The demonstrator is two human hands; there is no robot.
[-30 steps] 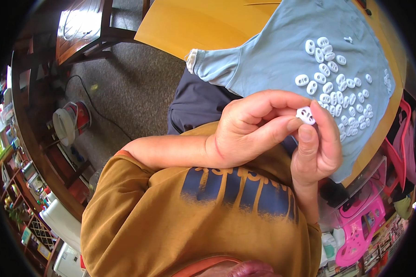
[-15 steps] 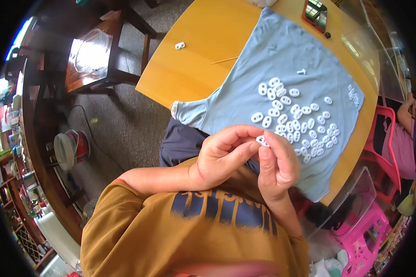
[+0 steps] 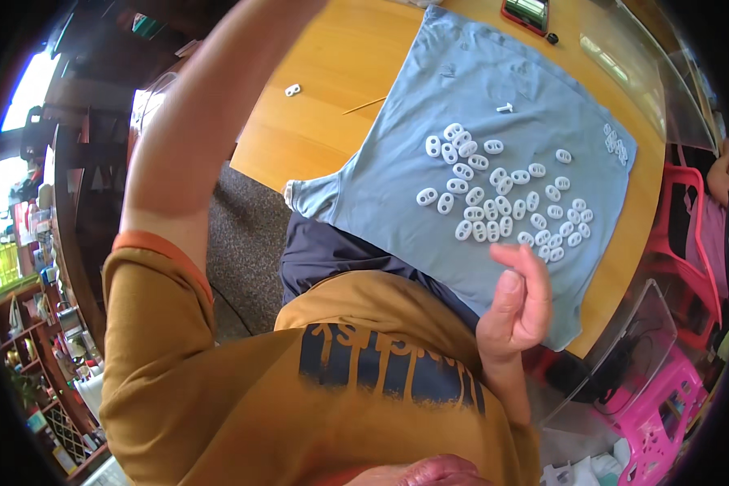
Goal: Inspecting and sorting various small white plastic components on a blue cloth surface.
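Observation:
My right hand [image 3: 517, 301] hovers over the near edge of a light blue cloth [image 3: 405, 186], its fingers loosely curled. A gap shows between thumb and forefinger, and no piece is visible in it. Just beyond the fingertips, several small white oval plastic pieces with two holes [image 3: 474, 195] lie scattered on the cloth. My left arm [image 3: 190, 130] reaches up and away past the top edge, so its hand is out of the picture. One separate white two-hole piece [image 3: 292, 90] rests on the bare wood of the table [image 3: 332, 57]. A small white T-shaped piece [image 3: 505, 108] sits farther back on the cloth.
A thin wooden stick [image 3: 364, 105] lies beside the cloth. At the back is a phone with a red edge [image 3: 529, 12]. Small pale bits [image 3: 616, 144] gather at the cloth's right edge. Right of the table stand a red chair [image 3: 688, 243] and a pink stool [image 3: 664, 405], near another person's arm [image 3: 719, 180].
Both hands were together at a white two-hole piece. They have parted: my left arm has swung up and out at the top, and my right hand has moved slightly right and nearer me.

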